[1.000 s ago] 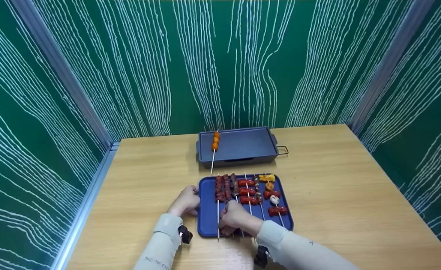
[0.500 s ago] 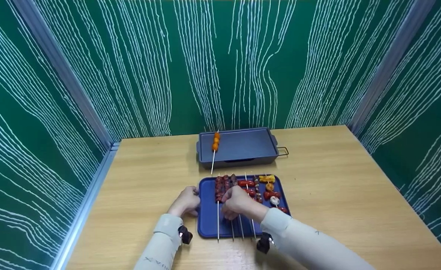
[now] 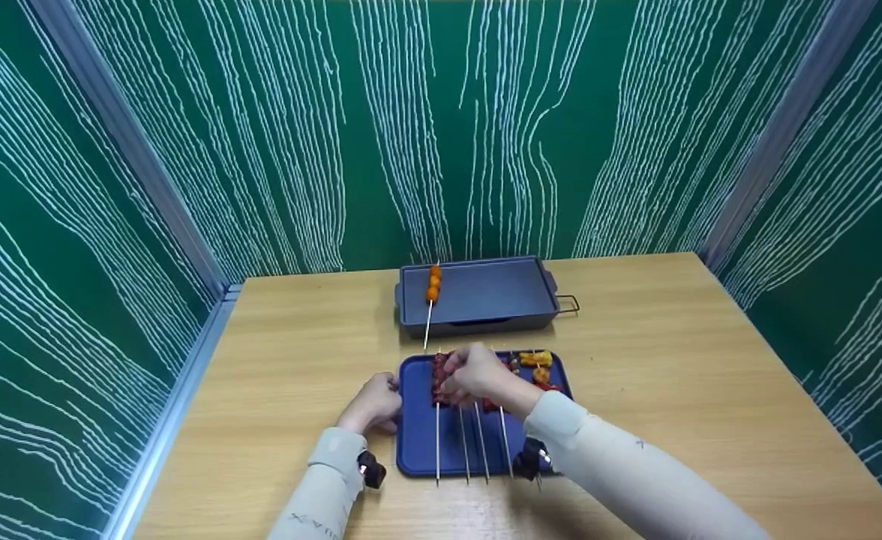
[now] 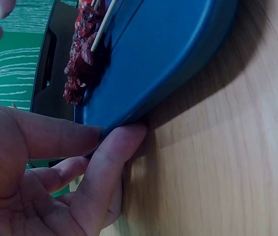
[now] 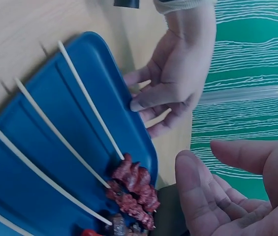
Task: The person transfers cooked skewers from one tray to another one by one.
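Note:
My left hand [image 3: 372,403] pinches the left rim of a blue tray [image 3: 417,439]; in the left wrist view its thumb and finger meet at the tray edge [image 4: 151,93]. Over the skewers on the tray hovers my right hand [image 3: 478,377], fingers bent a little and thumb apart. Nothing lies between its fingertips in the right wrist view. Two red meat skewers [image 5: 133,174] lie side by side at the tray's left, sticks toward me. Beside them is a darker meat skewer [image 5: 119,226]. My right hand hides much of the middle skewers in the head view.
Behind the tray stands a dark rectangular grill pan [image 3: 493,292] with a wire handle [image 3: 568,303] on its right. A skewer of orange balls [image 3: 433,286] lies at the pan's left, its stick overhanging the front. A mixed skewer with a yellow piece [image 3: 536,359] lies at the tray's right.
My right hand has moved away from me, from the bare sticks up over the meat pieces. The left hand keeps its place on the tray rim.

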{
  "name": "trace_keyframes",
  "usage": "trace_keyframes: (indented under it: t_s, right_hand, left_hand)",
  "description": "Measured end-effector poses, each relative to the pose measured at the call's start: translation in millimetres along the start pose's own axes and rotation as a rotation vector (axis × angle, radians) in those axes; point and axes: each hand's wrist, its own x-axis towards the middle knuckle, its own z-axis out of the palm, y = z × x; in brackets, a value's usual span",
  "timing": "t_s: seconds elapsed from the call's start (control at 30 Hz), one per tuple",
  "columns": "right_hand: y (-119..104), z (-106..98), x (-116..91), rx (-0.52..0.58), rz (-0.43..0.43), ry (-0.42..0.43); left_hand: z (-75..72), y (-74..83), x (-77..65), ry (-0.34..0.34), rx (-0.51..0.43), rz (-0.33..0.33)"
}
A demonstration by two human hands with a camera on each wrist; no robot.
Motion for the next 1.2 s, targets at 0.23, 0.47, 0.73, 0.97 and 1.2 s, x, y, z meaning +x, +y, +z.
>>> trace_keyframes:
  t_s: [0.23, 0.47, 0.73, 0.97, 1.2]
  right_hand:
    - [-13.3, -8.0, 4.8, 0.029, 0.004, 0.002]
    - [-26.3, -11.6, 11.9, -0.004, -0.003, 0.035]
    - [-40.1, -18.2, 18.2, -0.003, -0.033, 0.054]
    - [-44.8, -22.1, 25.4, -0.010, -0.045, 0.084]
    - [-41.8, -22.7, 36.1, 0.056, -0.070, 0.082]
  left_hand:
    - [0.8, -1.3, 0.7, -0.008, -0.006, 0.003]
    - [0.8, -1.2, -0.5, -0.008, -0.011, 0.005]
    - [0.1, -0.4, -0.9, -0.030, -0.063, 0.028]
    - [0.6, -0.3, -0.1, -0.017, -0.071, 0.023]
    - [0.8, -0.2, -1.2, -0.007, -0.081, 0.014]
